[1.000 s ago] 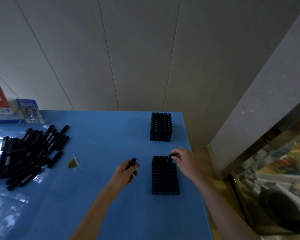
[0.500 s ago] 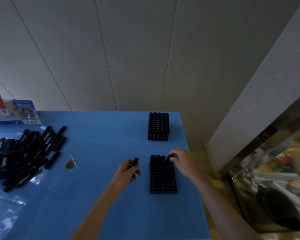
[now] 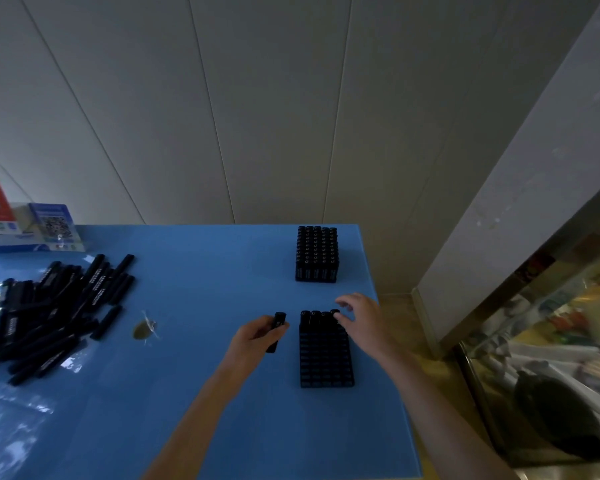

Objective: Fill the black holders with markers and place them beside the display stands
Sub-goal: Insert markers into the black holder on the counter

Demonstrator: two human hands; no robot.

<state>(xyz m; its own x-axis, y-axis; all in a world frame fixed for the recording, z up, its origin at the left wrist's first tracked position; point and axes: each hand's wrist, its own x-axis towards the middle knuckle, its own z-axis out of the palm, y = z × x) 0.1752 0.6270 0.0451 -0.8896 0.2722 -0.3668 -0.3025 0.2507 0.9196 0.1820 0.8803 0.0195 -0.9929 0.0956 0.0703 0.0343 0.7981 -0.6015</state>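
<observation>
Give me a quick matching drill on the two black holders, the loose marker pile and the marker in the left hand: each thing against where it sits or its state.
Things:
1. far holder
2. near holder
3. loose marker pile
4. single marker

States:
A. held in the left hand
B. only its far row filled
C. lying at the table's left side
D. completely filled, near the table's far edge

Pairs: 1-D, 2-B, 3-C, 4-A
</observation>
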